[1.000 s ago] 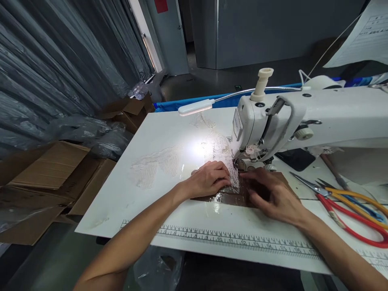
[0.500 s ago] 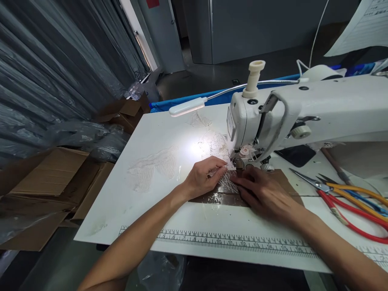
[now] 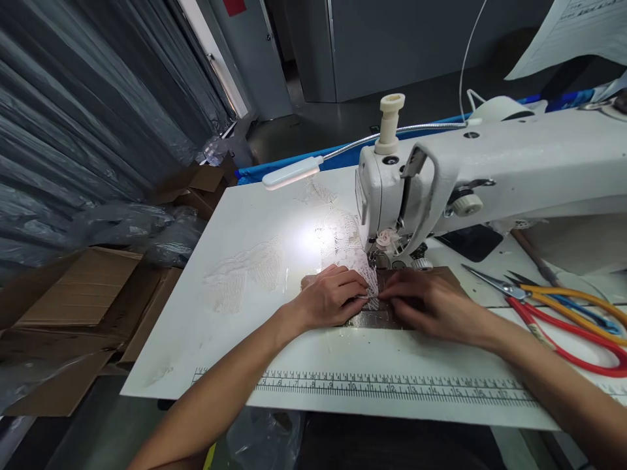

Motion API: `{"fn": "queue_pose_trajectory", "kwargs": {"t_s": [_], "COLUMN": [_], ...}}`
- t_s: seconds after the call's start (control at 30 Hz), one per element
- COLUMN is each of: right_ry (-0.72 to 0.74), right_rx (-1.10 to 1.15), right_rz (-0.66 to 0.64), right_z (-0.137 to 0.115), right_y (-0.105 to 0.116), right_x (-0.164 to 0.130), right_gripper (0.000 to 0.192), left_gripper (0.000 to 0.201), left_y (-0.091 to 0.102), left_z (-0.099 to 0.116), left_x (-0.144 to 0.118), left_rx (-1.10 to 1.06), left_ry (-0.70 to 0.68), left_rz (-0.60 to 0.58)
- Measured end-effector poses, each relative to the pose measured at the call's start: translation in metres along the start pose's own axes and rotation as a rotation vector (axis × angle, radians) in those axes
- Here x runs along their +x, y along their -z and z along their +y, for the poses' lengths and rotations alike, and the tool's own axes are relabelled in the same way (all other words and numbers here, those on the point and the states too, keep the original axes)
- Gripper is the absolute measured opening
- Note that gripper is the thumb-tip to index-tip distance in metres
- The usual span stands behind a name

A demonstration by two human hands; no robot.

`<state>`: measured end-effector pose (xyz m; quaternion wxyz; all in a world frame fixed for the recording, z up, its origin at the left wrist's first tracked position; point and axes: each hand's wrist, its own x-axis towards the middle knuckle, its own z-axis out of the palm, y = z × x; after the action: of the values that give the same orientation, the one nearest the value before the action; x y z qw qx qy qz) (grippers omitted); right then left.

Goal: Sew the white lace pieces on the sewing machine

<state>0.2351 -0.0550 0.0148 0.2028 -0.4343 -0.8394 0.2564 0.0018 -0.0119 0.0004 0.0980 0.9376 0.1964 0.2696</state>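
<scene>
Left hand [image 3: 329, 299] palm-down on the white flat counter [image 3: 255, 261], fingers curled, fingertips pinching the near edge of a strip of white lace fabric [image 3: 365, 277]; grip closed on the lace. Right hand [image 3: 431, 307] just beside it, fingertips meeting the left's at the same lace edge, so that grip looks closed on the lace too (contact point is small, partly hidden by the fingers).

The lace lies over a brown rectangular patch [image 3: 372, 318] set into the counter, directly in front of the presser foot area of the white industrial sewing machine [image 3: 490, 170]. It runs back under the machine head and on across the lit counter behind.

A white gooseneck lamp [image 3: 287, 176] hangs over the counter left of the machine, throwing a bright spot on the lace. A cream thread spool pin [image 3: 389, 121] stands upright on the machine top.

Right of the hands: scissors with red looped handles [image 3: 558, 333] and a second pair with yellow handles [image 3: 578, 303], both flat on the counter, well apart from the lace. A printed ruler strip [image 3: 392, 388] runs along the counter's near edge. Brown cardboard boxes [image 3: 73, 307] sit on the floor to the left.
</scene>
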Motion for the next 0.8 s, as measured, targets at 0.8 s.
{"fn": "queue_pose_trajectory", "kwargs": {"t_s": [0.8], "right_ry": [-0.007], "right_rx": [-0.357], "right_rz": [0.184], "right_z": [0.024], "right_y": [-0.019], "right_x": [-0.001], "right_gripper": [0.039], "left_gripper": [0.011], "left_y": [-0.005], "left_z": [0.003], "left_x": [0.0], "left_rx": [0.049], "left_ry": [-0.047], "left_rz": [0.085]}}
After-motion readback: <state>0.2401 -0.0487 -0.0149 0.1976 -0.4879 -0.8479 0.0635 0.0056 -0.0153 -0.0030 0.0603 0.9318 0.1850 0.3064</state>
